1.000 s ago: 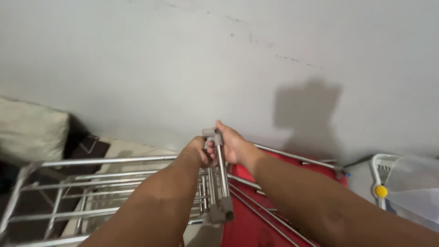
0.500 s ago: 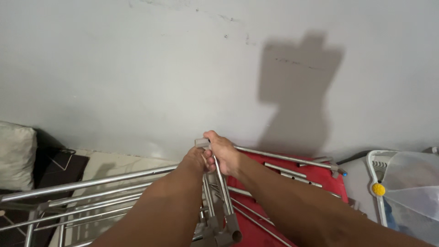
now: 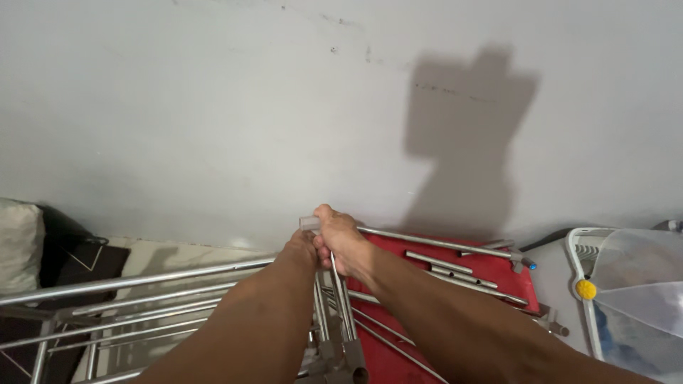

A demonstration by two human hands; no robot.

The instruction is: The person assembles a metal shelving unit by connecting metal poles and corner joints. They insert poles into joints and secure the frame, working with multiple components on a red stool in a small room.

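Both my hands grip the top end of a folded bundle of steel tubes [image 3: 334, 313] that belongs to a metal drying rack [image 3: 135, 299]. My left hand [image 3: 302, 249] wraps the bundle from the left, its fingers hidden behind the tubes. My right hand [image 3: 340, 238] closes over the tube tip from the right, thumb on top. The rack's long rails stretch off to the left below my left forearm. Under the bundle lies a red mat [image 3: 491, 274] with several loose steel rods [image 3: 445, 263] on it.
A plain grey wall [image 3: 213, 107] fills the upper view, close in front. A white plastic basket [image 3: 626, 299] with a yellow knob stands at the right. A pale cushion [image 3: 18, 242] and dark furniture sit at the left edge. Light floor tiles show under the rack.
The view has tilted up toward the wall. My hands stay clamped on the tube bundle, which has risen a little and now stands nearer upright; the rack rails have sunk lower in view.
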